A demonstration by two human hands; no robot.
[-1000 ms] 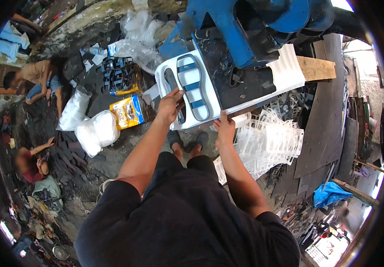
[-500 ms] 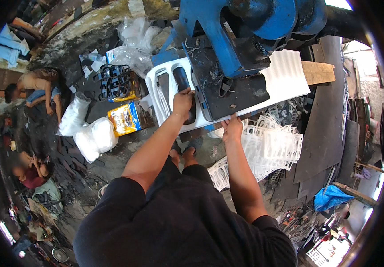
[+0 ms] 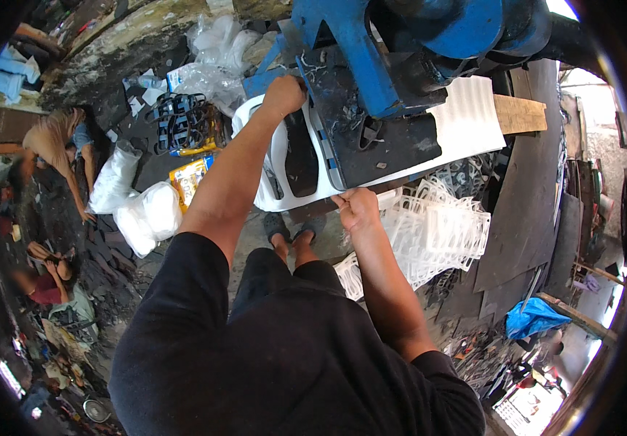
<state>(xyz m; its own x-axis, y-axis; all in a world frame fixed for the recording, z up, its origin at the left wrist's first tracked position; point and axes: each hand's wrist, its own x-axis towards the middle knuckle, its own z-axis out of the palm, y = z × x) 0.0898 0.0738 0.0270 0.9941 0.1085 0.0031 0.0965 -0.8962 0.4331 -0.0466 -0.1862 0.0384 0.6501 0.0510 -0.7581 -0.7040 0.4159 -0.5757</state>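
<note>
A white foam sheet lies under the blue press, and long sole-shaped openings run through its left end. On top of the sheet rests a dark flat board with a small loop-shaped piece on it. My left hand is closed at the far left corner of the board, by the sheet's far edge; its fingertips are hidden, so what it grips cannot be made out. At the sheet's near edge my right hand pinches the foam between thumb and fingers.
Cut-out white foam sheets are heaped below the press at right. On the left lie white plastic bags, a yellow package and a stack of dark strapped pieces. Two people crouch at far left. A wooden plank juts out at right.
My left hand has moved from the middle of the board's left edge to its far corner. My right hand has slid slightly left along the near edge. A person at left has bent lower.
</note>
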